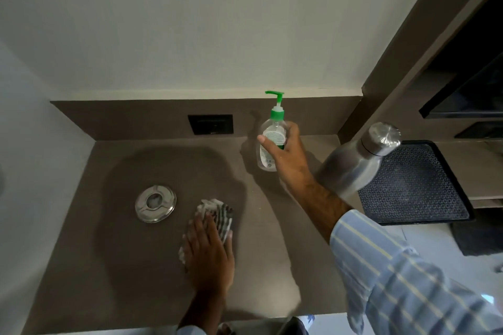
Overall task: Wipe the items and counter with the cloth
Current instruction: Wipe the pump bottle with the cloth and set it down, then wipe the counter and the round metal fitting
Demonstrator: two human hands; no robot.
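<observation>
Counter (152,266) brown; cloth (217,212) black-white striped; pump bottle (272,141) clear, green pump; sleeve (394,280) blue, pale-striped.

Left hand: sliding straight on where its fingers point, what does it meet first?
Likely bare counter: the left hand would pass right of the metal ring and reach the backsplash near the black socket.

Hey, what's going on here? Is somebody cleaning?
Yes, a person is cleaning. Their left hand presses a striped cloth flat on the brown counter, next to a round steel dish. Their right hand grips a clear pump bottle with a green top, near the back wall. A steel bottle stands to the right, by a black tray.
</observation>
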